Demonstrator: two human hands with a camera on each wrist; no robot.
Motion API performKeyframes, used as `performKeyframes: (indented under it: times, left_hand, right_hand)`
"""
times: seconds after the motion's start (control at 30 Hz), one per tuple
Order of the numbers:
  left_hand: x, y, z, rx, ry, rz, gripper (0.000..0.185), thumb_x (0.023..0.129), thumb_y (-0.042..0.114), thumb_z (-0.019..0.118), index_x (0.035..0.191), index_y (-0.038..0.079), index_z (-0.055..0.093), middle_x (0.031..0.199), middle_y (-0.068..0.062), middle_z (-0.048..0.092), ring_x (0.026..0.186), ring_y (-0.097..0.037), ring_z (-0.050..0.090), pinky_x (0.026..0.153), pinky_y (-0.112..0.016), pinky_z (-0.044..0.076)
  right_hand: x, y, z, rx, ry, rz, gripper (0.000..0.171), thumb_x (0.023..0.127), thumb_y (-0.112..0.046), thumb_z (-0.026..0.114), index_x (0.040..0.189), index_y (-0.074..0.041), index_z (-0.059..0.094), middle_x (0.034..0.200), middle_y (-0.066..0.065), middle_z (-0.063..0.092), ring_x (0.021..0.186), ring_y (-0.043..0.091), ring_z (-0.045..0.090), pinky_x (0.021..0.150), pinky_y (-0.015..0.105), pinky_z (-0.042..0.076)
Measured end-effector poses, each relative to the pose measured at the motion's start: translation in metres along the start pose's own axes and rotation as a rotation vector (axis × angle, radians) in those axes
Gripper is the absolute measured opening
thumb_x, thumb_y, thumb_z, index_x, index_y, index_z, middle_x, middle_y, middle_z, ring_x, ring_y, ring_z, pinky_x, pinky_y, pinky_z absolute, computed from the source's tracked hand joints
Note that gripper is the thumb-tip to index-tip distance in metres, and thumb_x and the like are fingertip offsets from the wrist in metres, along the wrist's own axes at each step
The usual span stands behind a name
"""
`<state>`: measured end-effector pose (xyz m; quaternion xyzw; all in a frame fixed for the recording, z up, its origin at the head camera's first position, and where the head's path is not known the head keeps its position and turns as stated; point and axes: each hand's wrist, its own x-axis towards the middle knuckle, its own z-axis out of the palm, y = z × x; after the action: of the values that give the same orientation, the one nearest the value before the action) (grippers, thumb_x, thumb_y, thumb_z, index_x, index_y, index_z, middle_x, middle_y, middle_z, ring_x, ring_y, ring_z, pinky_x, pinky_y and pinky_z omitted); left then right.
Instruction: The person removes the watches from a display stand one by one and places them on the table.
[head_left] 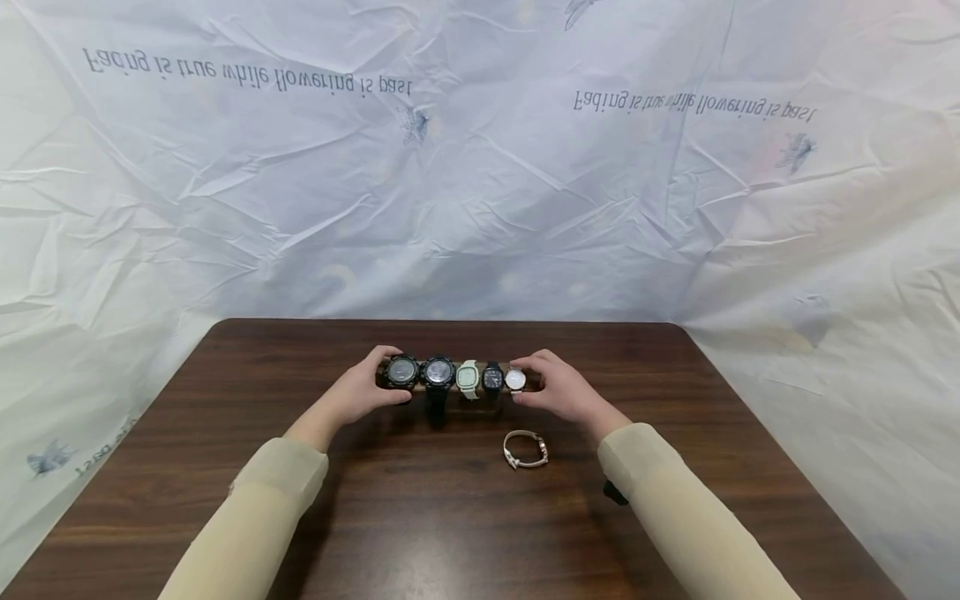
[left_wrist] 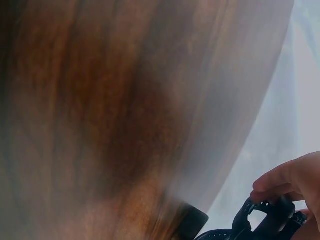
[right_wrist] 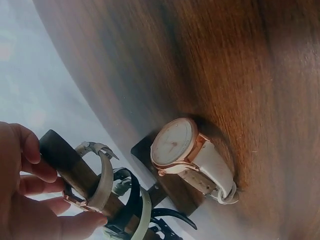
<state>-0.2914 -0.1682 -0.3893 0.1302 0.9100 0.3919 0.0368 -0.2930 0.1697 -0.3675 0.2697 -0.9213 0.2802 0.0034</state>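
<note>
nearest lies a loose white-strapped watch [head_left: 526, 449] on the wooden table [head_left: 420, 517]. beyond it, left hand [head_left: 365, 392] and right hand [head_left: 557, 388] grip opposite ends of a watch stand [head_left: 459, 379] bearing five watches, mid-table.

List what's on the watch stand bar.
Five watches sit on the stand bar: two black, a pale green one, a dark one, a white-faced one. The left hand and right hand cover the bar's ends; straps hide its middle.
</note>
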Motion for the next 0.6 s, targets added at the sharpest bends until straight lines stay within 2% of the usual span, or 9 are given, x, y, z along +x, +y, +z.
performKeyframes:
  times: [0.13,0.3,0.6]
  left_hand:
    - [0.0009,-0.0022,0.0004,-0.005,-0.005,0.014,0.076,0.068,0.049,0.067,0.131,0.030,0.028,0.130,-0.008,0.035,0.114,-0.029,0.038,0.082,-0.048,0.037]
    - [0.0020,-0.0018,-0.0005,-0.005,-0.004,0.014,0.075,0.067,0.050,0.067,0.130,0.030,0.032,0.123,-0.006,0.042,0.109,-0.026,0.043,0.079,-0.045,0.039]
    - [0.0032,-0.0022,-0.0008,0.005,-0.009,0.000,0.078,0.065,0.053,0.067,0.130,0.028,0.033,0.123,-0.005,0.042,0.109,-0.025,0.043,0.078,-0.045,0.039]
  right_hand:
    - [0.0023,0.0016,0.0017,-0.024,0.004,0.008,0.048,0.076,-0.035,0.065,0.120,-0.024,0.051,0.104,-0.007,0.041,0.082,0.008,0.046,0.069,0.028,0.041]
    - [0.0040,0.0000,0.0025,-0.065,0.023,0.003,0.046,0.075,-0.033,0.067,0.118,-0.024,0.052,0.103,-0.005,0.042,0.083,0.008,0.046,0.070,0.029,0.041]
    - [0.0078,-0.0028,0.0041,-0.107,0.048,0.026,0.040,0.074,-0.028,0.069,0.112,-0.020,0.055,0.101,-0.004,0.043,0.085,0.011,0.047,0.074,0.033,0.041]
